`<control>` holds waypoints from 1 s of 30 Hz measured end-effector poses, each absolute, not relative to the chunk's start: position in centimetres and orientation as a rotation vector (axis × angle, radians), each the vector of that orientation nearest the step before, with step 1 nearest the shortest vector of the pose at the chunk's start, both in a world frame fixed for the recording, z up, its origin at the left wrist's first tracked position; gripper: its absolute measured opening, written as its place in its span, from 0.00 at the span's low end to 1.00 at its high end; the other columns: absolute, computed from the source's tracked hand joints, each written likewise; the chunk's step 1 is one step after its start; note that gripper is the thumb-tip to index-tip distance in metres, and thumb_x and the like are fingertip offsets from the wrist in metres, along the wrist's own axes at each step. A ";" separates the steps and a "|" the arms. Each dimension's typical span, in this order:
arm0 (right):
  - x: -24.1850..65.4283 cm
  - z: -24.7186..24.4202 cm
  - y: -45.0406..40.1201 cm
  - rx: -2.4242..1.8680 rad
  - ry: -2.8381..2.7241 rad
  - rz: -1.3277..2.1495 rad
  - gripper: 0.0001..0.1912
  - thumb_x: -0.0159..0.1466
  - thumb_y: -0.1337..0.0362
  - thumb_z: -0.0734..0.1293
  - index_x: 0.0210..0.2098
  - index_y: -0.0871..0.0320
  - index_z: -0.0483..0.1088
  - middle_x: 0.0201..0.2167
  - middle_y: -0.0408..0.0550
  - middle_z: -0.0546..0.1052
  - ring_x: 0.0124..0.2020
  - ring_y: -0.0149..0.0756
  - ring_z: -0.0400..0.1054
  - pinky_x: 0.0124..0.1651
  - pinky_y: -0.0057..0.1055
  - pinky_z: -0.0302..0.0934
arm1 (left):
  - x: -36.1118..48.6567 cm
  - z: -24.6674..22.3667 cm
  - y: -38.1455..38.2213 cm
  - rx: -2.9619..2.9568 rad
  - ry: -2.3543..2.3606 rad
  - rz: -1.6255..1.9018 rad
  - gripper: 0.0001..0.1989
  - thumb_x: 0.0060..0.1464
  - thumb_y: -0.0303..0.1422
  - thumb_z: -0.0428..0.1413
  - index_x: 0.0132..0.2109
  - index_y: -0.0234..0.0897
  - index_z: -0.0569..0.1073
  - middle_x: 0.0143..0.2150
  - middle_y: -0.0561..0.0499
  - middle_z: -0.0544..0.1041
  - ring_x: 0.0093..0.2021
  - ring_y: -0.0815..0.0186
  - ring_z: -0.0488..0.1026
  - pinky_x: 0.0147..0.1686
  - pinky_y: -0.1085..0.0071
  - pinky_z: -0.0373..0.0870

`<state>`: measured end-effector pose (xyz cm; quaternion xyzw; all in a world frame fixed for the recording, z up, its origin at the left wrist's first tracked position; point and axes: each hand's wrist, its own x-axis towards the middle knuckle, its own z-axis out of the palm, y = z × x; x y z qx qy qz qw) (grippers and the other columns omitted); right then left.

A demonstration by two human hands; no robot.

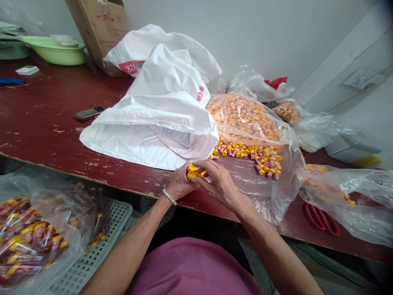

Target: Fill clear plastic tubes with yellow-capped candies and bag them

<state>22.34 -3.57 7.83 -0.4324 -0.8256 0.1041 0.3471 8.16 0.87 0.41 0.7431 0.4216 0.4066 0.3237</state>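
In front of my body, at the table's edge, my left hand (pixel 180 183) is closed around a few yellow plastic caps (pixel 194 172). My right hand (pixel 221 182) meets it from the other side, its thumb and fingers curled in a pinch at the same caps. Parts of the caps are hidden by the fingers. Just beyond my right hand, small yellow-topped pieces with red-and-white bodies (pixel 267 162) spill from a large clear plastic bag (pixel 245 119) full of them. A white woven sack (pixel 153 110) lies beyond my left hand, its mouth facing me.
At lower left, a clear bag of yellow-capped tubes (pixel 33 237) rests on a grey perforated crate (pixel 118 215). Red-handled scissors (pixel 321 219) lie on the right beside another clear bag (pixel 362 200). A phone (pixel 89 113), green basin (pixel 58 51) and cardboard box (pixel 101 37) stand farther back.
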 end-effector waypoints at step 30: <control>18.5 5.9 -4.8 -1.100 -2.470 -0.127 0.25 0.48 0.67 0.69 0.47 0.63 0.65 0.43 0.54 0.72 0.41 0.44 0.63 0.45 0.38 0.61 | 7.8 2.5 -3.3 0.765 0.712 1.086 0.10 0.28 0.20 0.56 0.22 0.33 0.65 0.21 0.57 0.66 0.23 0.74 0.61 0.21 0.77 0.58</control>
